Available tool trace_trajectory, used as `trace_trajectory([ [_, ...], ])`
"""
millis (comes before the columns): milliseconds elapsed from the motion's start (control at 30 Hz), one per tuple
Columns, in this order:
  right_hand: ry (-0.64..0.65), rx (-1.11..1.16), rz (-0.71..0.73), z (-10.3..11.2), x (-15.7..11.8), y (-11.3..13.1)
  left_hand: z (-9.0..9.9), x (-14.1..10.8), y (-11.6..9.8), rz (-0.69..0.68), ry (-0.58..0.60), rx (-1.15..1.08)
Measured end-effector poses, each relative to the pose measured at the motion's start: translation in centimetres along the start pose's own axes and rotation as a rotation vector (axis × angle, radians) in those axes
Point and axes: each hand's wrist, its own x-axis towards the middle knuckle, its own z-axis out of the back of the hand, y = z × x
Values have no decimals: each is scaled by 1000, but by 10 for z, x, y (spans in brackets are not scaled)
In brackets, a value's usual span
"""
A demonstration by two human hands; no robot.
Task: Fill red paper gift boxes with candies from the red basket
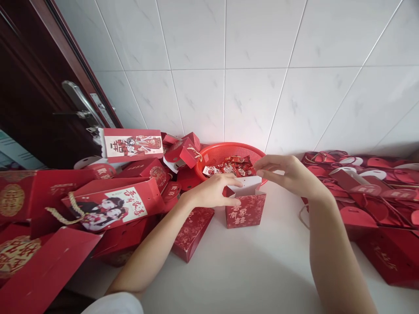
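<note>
One red box (247,213) stood at four o'clock from my left hand (214,191), which pinched it, and eight from my right hand (290,174), its grip unclear.

Small upright red cardboard box with pale lettering and white interior (245,213), top open, standing on white tabletop (262,270). Left hand (218,190) grips its left side, thumb on the front. Right hand (283,172) at its right rear corner; contact unclear. Just behind: round red plastic mesh basket (209,155) holding red-wrapped sweets (234,167). Heaped printed red cardboard boxes (118,209) to left; stacked red cartons with cord handles (366,187) to right. White tiled wall (255,43) beyond.
</note>
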Motion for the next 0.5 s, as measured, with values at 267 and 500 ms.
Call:
trace_trajectory([
  [267, 37, 45, -7, 3, -3, -12, 8, -3, -9, -105, -284, -36],
  [500, 164, 350, 31, -9, 0, -8, 17, -7, -12, -145, -502, -216],
])
